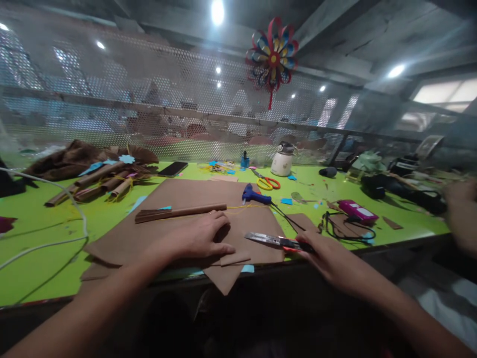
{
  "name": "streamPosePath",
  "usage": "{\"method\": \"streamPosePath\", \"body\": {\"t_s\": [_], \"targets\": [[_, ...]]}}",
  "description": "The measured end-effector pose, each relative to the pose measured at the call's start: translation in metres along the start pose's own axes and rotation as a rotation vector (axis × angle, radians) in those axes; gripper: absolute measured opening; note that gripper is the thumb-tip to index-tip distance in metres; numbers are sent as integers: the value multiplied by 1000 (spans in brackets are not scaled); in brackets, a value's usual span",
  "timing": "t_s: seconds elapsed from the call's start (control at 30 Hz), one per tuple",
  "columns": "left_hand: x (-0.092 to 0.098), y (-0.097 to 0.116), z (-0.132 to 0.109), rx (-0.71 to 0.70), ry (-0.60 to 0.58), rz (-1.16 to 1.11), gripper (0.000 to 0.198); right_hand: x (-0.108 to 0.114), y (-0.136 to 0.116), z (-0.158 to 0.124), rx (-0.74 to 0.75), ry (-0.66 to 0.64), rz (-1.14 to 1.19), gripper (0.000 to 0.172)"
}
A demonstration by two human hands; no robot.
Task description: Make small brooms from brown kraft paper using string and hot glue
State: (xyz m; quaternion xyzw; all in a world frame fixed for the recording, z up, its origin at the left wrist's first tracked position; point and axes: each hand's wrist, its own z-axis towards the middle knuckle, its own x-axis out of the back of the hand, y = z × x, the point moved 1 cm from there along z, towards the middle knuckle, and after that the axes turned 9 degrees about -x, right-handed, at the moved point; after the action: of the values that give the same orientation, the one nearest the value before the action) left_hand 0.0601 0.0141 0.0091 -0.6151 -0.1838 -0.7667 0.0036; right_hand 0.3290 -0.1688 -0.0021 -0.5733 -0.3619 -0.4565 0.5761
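My left hand (203, 232) lies flat, fingers slightly curled, on a large sheet of brown paper (179, 191). Small folded brown strips (235, 259) sit by its thumb at the table's near edge. A rolled brown paper tube (194, 210), pleated at its left end, rests just beyond the fingers. On the right, my right hand (322, 256) is closed round the handle of a metal-bladed cutter (264, 238) with red and black parts. Its pointed tip faces left, over the paper. A blue glue gun (257, 195) lies beyond the blade on the sheet.
Yellow-orange scissors (267, 182), a white bottle (283, 160) and a phone (173, 169) are at the back of the green table (44, 253). Paper rolls (102, 185) lie left. A magenta box (357, 212) with a black cable sits right. Another person's arm (462, 214) shows far right.
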Motion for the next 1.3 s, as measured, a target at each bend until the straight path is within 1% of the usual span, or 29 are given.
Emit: {"method": "streamPosePath", "body": {"t_s": [0.2, 0.3, 0.43, 0.6, 0.77, 0.97, 1.13, 1.3], "targets": [[-1, 2, -3, 0, 5, -7, 46, -7, -5, 5, 2, 0, 10, 18], [0, 4, -3, 5, 21, -34, 48, -7, -5, 2, -1, -17, 26, 17], [1, 4, -1, 8, 14, -47, 47, -6, -7, -4, -14, -18, 57, 18], [-1, 4, -2, -20, -14, 10, 47, -6, -8, -5, -12, -30, 90, 21], [-3, 3, -3, -56, -18, 50, 42, 0, -13, -2, 18, -90, 104, 26], [-3, 3, -4, -78, 2, 66, 39, 13, -23, -4, 33, -117, 89, 23], [-3, 5, -3, -64, 10, 59, 39, 19, -15, -13, -5, -101, 48, 22], [-2, 6, -2, -54, 2, 51, 41, 17, 0, -23, -49, -53, 37, 25]]}}
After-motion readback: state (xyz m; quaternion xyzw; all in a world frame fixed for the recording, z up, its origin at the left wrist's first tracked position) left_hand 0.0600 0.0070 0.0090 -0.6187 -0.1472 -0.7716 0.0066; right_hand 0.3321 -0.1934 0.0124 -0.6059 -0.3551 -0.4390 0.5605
